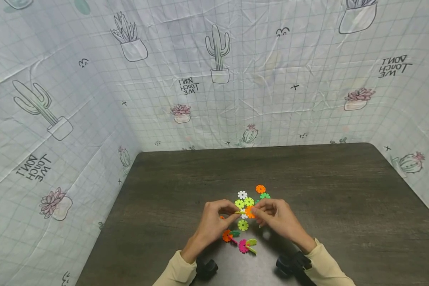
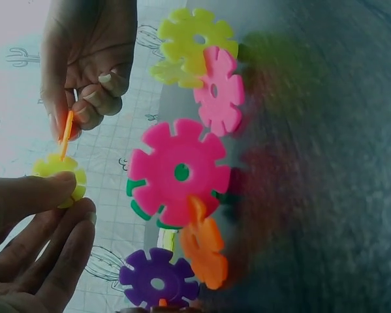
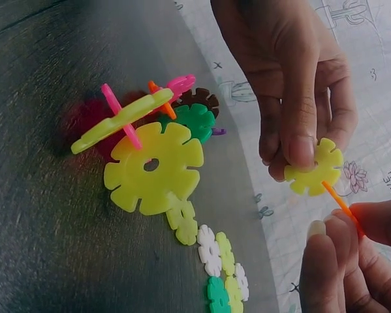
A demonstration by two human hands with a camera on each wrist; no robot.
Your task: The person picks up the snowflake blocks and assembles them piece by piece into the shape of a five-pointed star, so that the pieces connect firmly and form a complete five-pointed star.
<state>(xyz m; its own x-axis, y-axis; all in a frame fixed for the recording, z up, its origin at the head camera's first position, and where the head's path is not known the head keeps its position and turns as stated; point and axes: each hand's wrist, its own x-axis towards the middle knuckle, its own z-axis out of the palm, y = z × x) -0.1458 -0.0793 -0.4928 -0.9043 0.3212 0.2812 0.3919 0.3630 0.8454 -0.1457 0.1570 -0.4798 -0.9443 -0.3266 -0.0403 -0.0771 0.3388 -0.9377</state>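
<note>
My left hand [image 1: 214,220] pinches a yellow notched disc [image 3: 316,168] between thumb and fingers. Across from it, an orange notched disc [image 1: 249,211] is pinched in my right hand [image 1: 280,220]. Both discs are held above the table, and the orange one, seen edge-on in the wrist views, meets the yellow one's rim at an angle. How deep their slots interlock I cannot tell. Below the hands lie a joined pink and yellow-green piece [image 1: 243,246] and a joined orange, green and pink piece [image 1: 227,236].
Loose discs lie beyond and between the hands: a white disc [image 1: 242,194], an orange disc [image 1: 260,188], a green disc [image 1: 265,196] and several yellow-green ones. A purple disc [image 2: 157,279] shows near the left wrist. Patterned cloth [image 1: 236,99] rises behind the dark table [image 1: 164,178].
</note>
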